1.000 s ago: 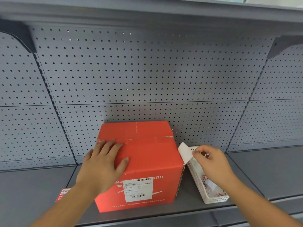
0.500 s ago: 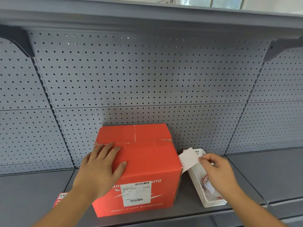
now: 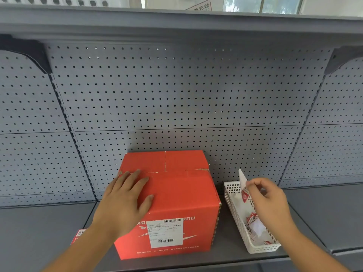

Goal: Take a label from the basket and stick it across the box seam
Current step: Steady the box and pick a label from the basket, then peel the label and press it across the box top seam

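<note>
A red cardboard box (image 3: 182, 195) stands on the grey shelf, its top seam (image 3: 170, 171) running left to right near the back. My left hand (image 3: 125, 201) lies flat on the box's top left part, fingers spread. My right hand (image 3: 269, 201) pinches a label (image 3: 243, 181), white on the back with a red printed edge, and holds it upright over the white basket (image 3: 233, 209) to the right of the box. More labels (image 3: 253, 224) lie in the basket.
A white shipping label (image 3: 166, 232) is stuck on the box's front face. A red tag (image 3: 79, 235) lies on the shelf at the box's left. Perforated grey back panels (image 3: 176, 95) rise behind, and an upper shelf (image 3: 176, 22) overhangs.
My right hand has turned the label from leaning toward the box to standing upright above the basket. My left hand has stayed on the box top. The camera has tilted up slightly.
</note>
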Available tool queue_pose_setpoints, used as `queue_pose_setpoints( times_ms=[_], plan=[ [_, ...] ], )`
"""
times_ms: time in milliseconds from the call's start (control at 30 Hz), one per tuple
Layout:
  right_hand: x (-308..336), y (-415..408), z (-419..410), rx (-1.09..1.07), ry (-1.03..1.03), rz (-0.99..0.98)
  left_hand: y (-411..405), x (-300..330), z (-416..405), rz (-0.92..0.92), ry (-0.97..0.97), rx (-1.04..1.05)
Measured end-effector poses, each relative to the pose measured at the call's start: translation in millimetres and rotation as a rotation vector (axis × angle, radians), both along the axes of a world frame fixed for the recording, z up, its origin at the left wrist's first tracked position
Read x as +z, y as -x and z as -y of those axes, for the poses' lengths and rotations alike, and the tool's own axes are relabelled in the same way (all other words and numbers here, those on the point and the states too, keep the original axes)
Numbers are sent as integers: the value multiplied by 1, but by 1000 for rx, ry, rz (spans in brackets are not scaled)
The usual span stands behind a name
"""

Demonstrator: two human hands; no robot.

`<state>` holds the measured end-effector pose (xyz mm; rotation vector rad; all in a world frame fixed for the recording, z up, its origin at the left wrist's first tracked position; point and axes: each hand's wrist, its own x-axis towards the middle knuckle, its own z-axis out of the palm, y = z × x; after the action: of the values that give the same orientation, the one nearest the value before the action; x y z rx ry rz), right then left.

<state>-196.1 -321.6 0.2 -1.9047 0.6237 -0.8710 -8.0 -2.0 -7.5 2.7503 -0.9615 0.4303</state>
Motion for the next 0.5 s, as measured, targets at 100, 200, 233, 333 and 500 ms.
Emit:
queue_pose_setpoints(
  times_ms=[100, 200, 233, 333, 500],
  plan=[
    [12, -10, -6, 49, 41, 39, 4, 4, 1, 53, 46, -56],
    [20, -22, -17, 123, 98, 91, 11, 13, 8, 51, 120, -71],
    [23, -27, -21, 144, 132, 107, 15, 16, 12, 32, 173, -84],
    [33, -43, -38, 197, 308, 135, 32, 38, 35, -225, 514, -107],
    [43, -62, -64, 300, 567, 166, 55, 73, 72, -710, 887, -72]
  ],
)
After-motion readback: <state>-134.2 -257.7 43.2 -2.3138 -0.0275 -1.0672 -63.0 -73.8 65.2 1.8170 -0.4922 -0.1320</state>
